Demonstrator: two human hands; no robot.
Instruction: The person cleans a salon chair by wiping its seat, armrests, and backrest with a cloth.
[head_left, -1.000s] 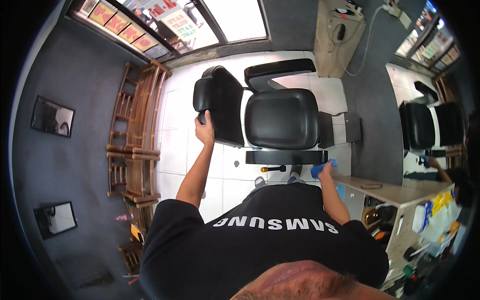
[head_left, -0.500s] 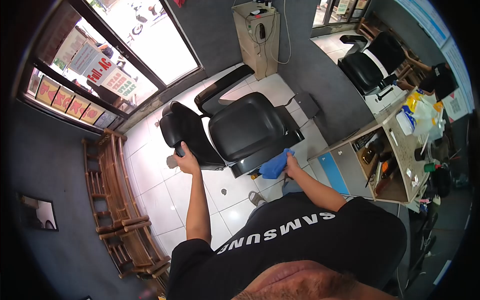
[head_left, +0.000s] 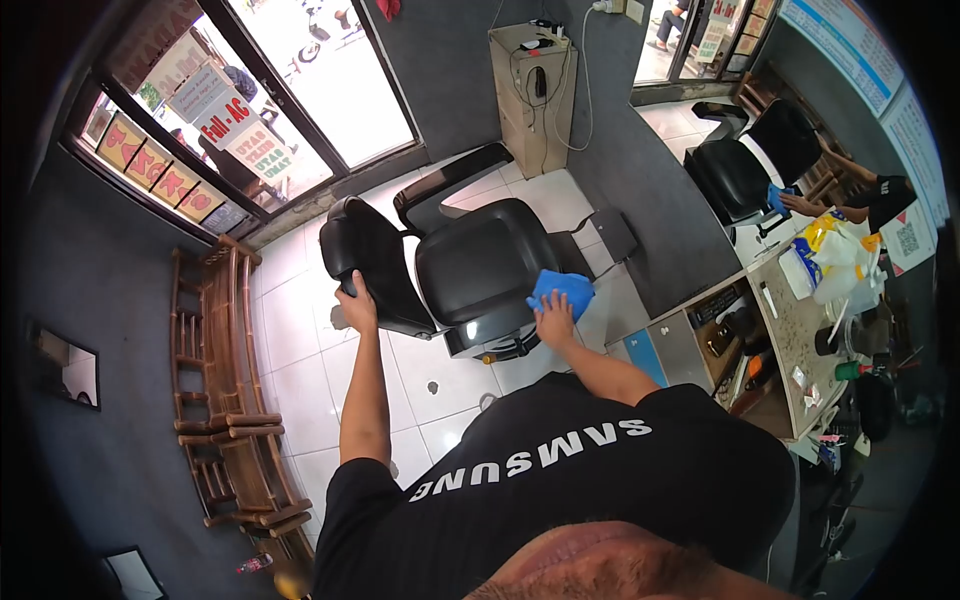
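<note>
A black padded barber chair (head_left: 490, 255) stands on the white tiles in front of me, its backrest (head_left: 375, 275) toward the left. My left hand (head_left: 358, 306) grips the near edge of that backrest beside the headrest, thumb on top; the other fingers are partly hidden. In my right hand (head_left: 554, 322) is a blue cloth (head_left: 565, 291), held against the front right corner of the seat. The fingers lie over the cloth, which covers that part of the chair. The far armrest (head_left: 455, 185) rises behind the seat.
To the right stands a counter (head_left: 790, 330) with open shelves, bottles and a plastic bag (head_left: 845, 265). Bamboo benches (head_left: 225, 400) line the left wall. A tall cabinet (head_left: 530, 110) is at the back, near the glass door (head_left: 330, 80). A mirror (head_left: 690, 125) reflects the chair.
My right hand has carried the blue cloth from beside the chair onto the seat's front corner. My left hand has stayed on the backrest. The camera view has shifted slightly.
</note>
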